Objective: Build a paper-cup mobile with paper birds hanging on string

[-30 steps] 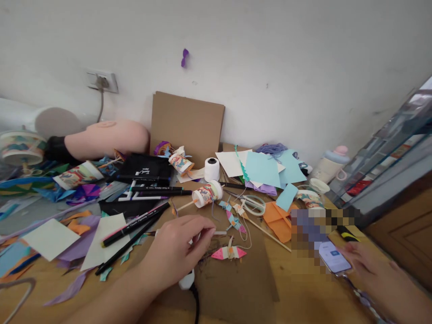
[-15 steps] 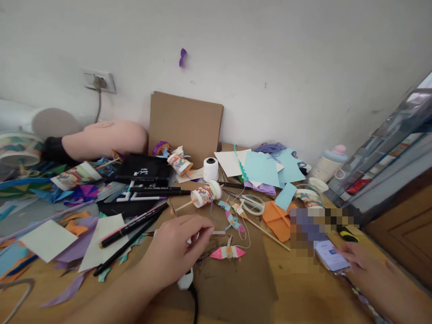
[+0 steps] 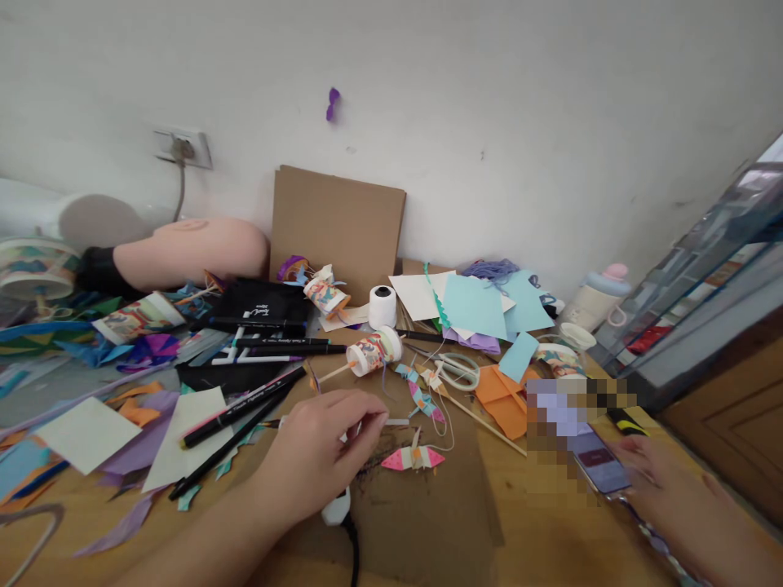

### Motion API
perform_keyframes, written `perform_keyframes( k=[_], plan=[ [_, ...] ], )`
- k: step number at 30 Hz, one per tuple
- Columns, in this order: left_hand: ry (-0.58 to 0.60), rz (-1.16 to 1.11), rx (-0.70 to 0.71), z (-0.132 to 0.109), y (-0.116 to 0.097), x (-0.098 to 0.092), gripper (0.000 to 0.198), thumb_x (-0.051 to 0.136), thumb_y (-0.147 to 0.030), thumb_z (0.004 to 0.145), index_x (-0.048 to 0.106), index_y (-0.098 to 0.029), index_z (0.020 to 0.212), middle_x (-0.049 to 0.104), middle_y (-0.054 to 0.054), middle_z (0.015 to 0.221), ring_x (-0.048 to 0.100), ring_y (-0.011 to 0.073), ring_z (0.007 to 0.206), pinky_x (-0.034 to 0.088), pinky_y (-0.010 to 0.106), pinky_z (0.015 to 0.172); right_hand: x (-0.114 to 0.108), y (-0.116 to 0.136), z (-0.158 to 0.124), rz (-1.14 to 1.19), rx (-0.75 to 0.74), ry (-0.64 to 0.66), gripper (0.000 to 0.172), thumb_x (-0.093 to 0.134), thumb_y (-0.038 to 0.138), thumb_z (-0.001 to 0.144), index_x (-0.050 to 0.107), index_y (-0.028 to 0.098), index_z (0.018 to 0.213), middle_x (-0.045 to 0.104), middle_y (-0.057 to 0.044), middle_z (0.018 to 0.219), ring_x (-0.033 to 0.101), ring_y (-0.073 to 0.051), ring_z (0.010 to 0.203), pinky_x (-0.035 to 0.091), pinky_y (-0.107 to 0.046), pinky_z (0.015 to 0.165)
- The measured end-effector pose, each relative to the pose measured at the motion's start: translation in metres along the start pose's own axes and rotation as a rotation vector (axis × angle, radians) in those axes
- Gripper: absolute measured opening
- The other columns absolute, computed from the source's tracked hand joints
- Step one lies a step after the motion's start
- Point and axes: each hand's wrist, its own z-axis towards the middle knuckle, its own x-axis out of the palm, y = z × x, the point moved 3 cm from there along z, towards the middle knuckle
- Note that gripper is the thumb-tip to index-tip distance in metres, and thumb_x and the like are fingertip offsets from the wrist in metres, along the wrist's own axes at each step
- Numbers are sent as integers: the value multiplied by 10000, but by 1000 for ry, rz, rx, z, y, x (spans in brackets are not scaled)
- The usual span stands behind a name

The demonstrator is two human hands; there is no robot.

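My left hand (image 3: pixel 333 440) is closed, thumb and index finger pressed together, above a brown board (image 3: pixel 440 514). Behind and beneath it is what looks like a hot glue gun (image 3: pixel 335 510), mostly hidden, with a black cord; whether I grip anything is hidden. To its right lies a pink-tipped paper piece (image 3: pixel 413 458) tied by string to a blue and pink one (image 3: pixel 422 399). At the right, my right hand (image 3: pixel 657 469) has its fingers on the edge of a phone (image 3: pixel 600 463) with a beaded strap. The phone's screen is lit, and the area beside it is pixelated.
Markers (image 3: pixel 245 408) and paper scraps (image 3: pixel 122 481) cover the left side. Behind stand a decorated paper cup (image 3: pixel 374 350), a thread spool (image 3: pixel 382 307) and cardboard (image 3: pixel 336 228). Scissors (image 3: pixel 458 371), orange paper (image 3: pixel 502 399) and a bottle (image 3: pixel 593 302) are farther right.
The phone's screen has gone from a bright display to a darker one, and my right hand has shifted slightly. My left hand stays in place.
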Motion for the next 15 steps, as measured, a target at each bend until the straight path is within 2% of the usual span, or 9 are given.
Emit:
perform_keyframes(
  k=[3,5,7,10,15],
  plan=[
    [1,0,-5,0,0,0,235,466,-248,927,686,-199,858,700,18,743,634,154,649,459,260,596,-2,5,-3,21,74,130,543,346,504,820,628,191,1162,715,-171,1205,663,-424,1099,350,-718,1030],
    [5,3,-10,1,0,0,237,464,-249,930,685,-200,859,700,19,747,635,156,658,464,266,608,0,6,-3,17,39,130,645,425,592,757,595,198,1239,689,-179,1251,661,-458,1079,389,-745,962],
    [12,5,-12,1,0,1,236,464,-252,932,685,-201,864,701,19,750,637,157,664,468,270,620,6,5,-3,8,-24,133,710,508,596,689,562,238,1300,662,-162,1304,656,-479,1072,407,-767,910],
    [16,4,-12,1,1,2,236,463,-253,934,684,-202,869,701,18,755,638,155,664,470,268,618,15,1,-3,-10,-41,172,797,545,565,646,494,262,1381,632,-137,1352,628,-484,1123,396,-770,928],
    [3,-4,0,0,1,1,226,467,-244,930,681,-206,871,702,14,754,640,148,652,463,253,598,19,2,-3,-20,11,272,865,481,545,690,365,205,1477,613,-150,1372,608,-455,1177,374,-739,986]
  ],
)
